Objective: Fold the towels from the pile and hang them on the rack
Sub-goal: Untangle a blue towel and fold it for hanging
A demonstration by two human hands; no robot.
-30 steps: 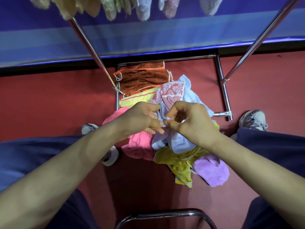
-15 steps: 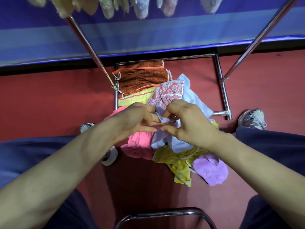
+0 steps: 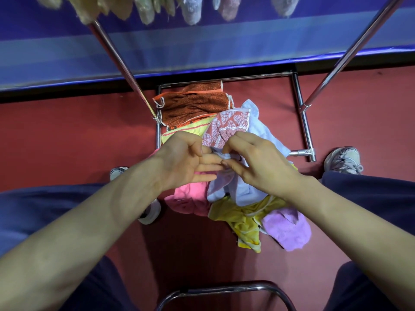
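The right hand [image 3: 258, 163] pinches the hem of the pale blue towel [image 3: 247, 189] between thumb and curled fingers. The left hand [image 3: 182, 162], curled on that hem half a second ago, now has straight fingers touching it, palm up. The towel's lower part rests on the pile [image 3: 242, 218], which lies partly inside the rack's floor frame [image 3: 305, 129].

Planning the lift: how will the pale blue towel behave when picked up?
Probably floppy: the pale blue towel sags in crumpled folds under the pinch of the right hand. Likely light: that pinch alone lifts its corner.
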